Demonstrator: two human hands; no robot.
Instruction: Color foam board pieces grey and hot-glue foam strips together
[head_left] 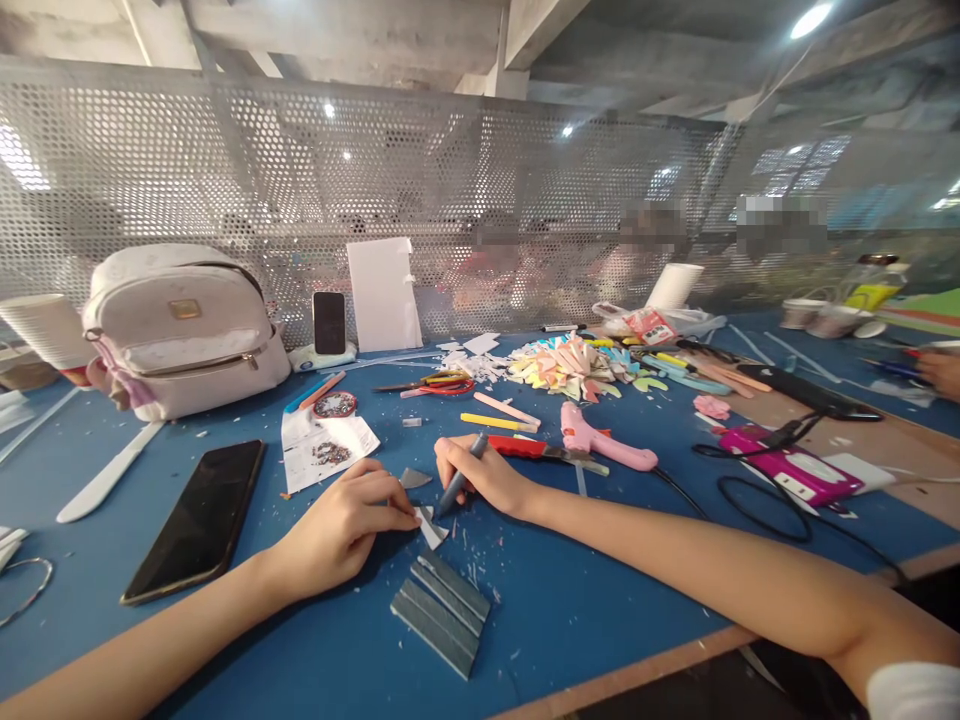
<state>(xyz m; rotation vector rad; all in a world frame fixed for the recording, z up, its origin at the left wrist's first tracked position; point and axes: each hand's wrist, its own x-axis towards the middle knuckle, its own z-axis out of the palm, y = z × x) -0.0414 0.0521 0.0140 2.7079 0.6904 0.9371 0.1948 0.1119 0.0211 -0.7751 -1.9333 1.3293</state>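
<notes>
My right hand is closed around a grey marker pen, its tip pointing down at the blue tabletop. Just left of that tip, my left hand has thumb and fingertips pressed on a small white-and-grey piece. Another small grey piece lies beyond the fingertips. Nearer to me are dark grey ridged strips side by side. Right of my right hand lie red-handled pliers and a pink glue gun.
A black phone and a white knife lie at left, before a white backpack. Scissors and a heap of pastel pieces are farther back. A magenta power strip with black cables sits right. Another person's hand shows far right.
</notes>
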